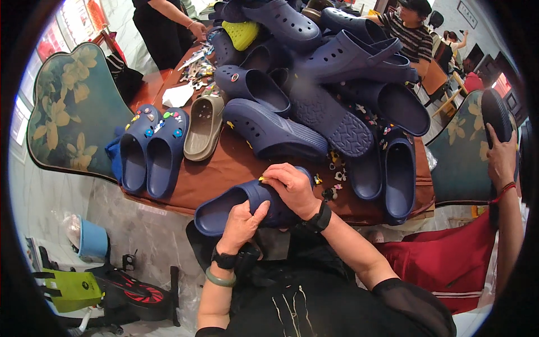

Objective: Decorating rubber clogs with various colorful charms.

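Note:
A navy clog is held over the near edge of the table, its toe pointing right. My left hand grips its near side, thumb raised against the upper. Over the clog's upper, my right hand is closed in a pinch on a small yellow shoe charm; most of the charm is hidden by the fingers. Loose charms lie on the table just right of that hand. To the left stand two navy clogs decorated with colourful charms, and an olive clog beside them.
A brown-covered table carries a tall heap of navy clogs and a lime-green one. Floral-backed chairs flank it. At right, another person's hand holds a dark shoe. A blue bucket stands on the floor.

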A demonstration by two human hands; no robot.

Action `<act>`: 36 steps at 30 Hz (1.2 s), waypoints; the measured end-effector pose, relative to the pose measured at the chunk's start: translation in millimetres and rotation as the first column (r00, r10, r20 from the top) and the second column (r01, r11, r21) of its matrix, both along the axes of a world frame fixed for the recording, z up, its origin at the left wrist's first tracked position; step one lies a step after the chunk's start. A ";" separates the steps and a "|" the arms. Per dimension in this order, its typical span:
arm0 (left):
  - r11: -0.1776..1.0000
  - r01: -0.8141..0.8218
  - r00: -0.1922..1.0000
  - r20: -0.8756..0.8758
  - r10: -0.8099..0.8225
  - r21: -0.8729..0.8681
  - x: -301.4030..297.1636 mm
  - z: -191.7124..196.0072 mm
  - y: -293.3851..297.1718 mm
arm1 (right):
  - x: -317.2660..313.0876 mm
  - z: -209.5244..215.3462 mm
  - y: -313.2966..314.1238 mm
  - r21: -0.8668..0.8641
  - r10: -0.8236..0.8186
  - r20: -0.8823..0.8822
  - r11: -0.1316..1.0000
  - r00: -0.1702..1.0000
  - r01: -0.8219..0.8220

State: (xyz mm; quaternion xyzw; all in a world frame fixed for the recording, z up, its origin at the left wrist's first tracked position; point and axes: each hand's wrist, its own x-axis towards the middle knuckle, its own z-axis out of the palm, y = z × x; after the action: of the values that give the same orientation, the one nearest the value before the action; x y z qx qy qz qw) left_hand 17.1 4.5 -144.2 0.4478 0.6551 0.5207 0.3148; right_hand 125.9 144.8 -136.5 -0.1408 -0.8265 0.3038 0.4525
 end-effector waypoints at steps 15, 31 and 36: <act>0.997 0.030 0.999 -0.026 -0.032 -0.068 -4.7 9.1 2.9 | 8.1 22.8 -0.4 0.394 0.037 0.319 0.904 0.947 -0.168; 0.989 0.055 0.973 0.231 -0.021 -0.139 -0.7 20.8 4.5 | 33.9 -3.2 -1.6 0.290 -0.097 0.204 0.956 0.974 0.034; 0.980 0.076 0.974 0.222 -0.033 -0.186 -0.9 30.9 4.3 | 90.4 -8.1 28.5 0.216 -0.400 0.236 0.910 0.886 0.353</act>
State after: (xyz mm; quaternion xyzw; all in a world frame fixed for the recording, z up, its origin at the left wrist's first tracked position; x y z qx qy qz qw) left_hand 16.2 8.8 -113.3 0.3732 0.6516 0.4916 0.4409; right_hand 216.3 173.3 -144.6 -0.3013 -0.8605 0.1170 0.3937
